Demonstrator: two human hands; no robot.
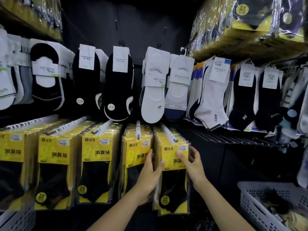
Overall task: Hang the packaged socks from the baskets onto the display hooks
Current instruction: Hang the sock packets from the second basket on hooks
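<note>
Hanging pack (175, 185): front yellow pack of black socks on the rightmost hook (168, 133), just right of 6 o'clock from the view's centre. The packs behind it show only as edges.
Left hand (150, 172): at the pack's 9 o'clock, fingers nearly straight, thumb laid on the front edge, grasping nothing.
Right hand (194, 162): at the pack's 3 o'clock, forefinger on the front, other fingers curled round the right edge, tips hidden.
Basket (250, 202): at 4 o'clock, cut off by the frame, contents blurred.
Upper socks (152, 100): at 12 o'clock, small print on the labels unreadable.
</note>
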